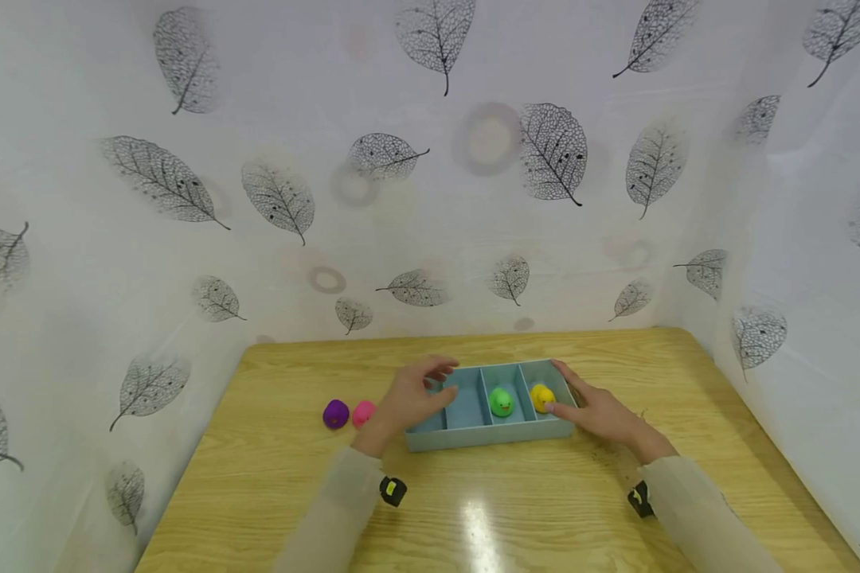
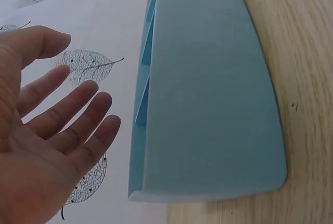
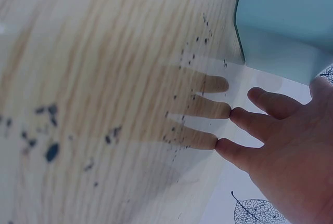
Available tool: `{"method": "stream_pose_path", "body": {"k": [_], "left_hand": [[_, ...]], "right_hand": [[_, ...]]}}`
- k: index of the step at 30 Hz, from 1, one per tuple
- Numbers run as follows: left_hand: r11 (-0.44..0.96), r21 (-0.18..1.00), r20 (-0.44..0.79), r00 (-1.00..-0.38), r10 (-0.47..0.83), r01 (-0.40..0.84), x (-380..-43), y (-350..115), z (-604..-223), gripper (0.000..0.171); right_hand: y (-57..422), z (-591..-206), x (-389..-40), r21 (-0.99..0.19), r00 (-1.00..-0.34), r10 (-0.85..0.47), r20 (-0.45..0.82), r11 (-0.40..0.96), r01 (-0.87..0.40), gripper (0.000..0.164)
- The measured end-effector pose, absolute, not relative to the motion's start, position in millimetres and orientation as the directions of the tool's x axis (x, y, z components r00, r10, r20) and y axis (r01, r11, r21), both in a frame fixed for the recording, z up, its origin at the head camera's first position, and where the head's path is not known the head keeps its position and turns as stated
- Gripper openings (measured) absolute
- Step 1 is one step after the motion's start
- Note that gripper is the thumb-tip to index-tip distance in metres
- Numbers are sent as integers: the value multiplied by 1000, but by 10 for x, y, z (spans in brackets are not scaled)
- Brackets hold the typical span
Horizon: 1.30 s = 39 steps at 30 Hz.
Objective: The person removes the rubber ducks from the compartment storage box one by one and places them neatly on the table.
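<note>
A light blue divided box (image 1: 489,436) sits on the table. A green toy duck (image 1: 502,403) stands in one compartment, and a yellow toy duck (image 1: 542,397) in the rightmost one. Above the box's left part is my left hand (image 1: 414,395), its palm empty and its fingers spread in the left wrist view. My right hand (image 1: 602,410) lies at the box's right end, with the thumb over the rim by the yellow duck. In the right wrist view its outer fingertips touch the table; whether the thumb touches the duck I cannot tell.
Left of the box lie a purple toy duck (image 1: 335,414) and a pink one (image 1: 363,414), the latter partly behind my left hand. The wooden table (image 1: 258,493) is bordered by white leaf-printed sheeting (image 1: 430,215). Dark specks dot the wood near my right hand.
</note>
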<state>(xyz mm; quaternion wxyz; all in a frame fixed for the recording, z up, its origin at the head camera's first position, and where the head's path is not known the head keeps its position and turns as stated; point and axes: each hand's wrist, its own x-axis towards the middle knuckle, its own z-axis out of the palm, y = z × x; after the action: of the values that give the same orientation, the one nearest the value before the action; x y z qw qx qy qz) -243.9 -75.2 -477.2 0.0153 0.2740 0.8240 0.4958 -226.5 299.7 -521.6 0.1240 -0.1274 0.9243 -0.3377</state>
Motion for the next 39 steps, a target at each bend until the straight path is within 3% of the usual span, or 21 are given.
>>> {"method": "stream_pose_path", "body": {"k": [13,24,39], "left_hand": [[339,845,210,-840,500,413,-2414,-477,-4840,47],[406,794,204,-826,525,453,-2435,-300,-4903,48],[558,733,44,-845,532,389,-2403,-91,-4878,55]], "right_hand": [[2993,-5212,-2262,-636,-942,-312,-128,754,-163,90],[2983,-5206,-2273,-633,-941,-313,-132,757,-163,91],[2982,-5238,-2276,-639,-943,-305,-134,754,-153,90]]}}
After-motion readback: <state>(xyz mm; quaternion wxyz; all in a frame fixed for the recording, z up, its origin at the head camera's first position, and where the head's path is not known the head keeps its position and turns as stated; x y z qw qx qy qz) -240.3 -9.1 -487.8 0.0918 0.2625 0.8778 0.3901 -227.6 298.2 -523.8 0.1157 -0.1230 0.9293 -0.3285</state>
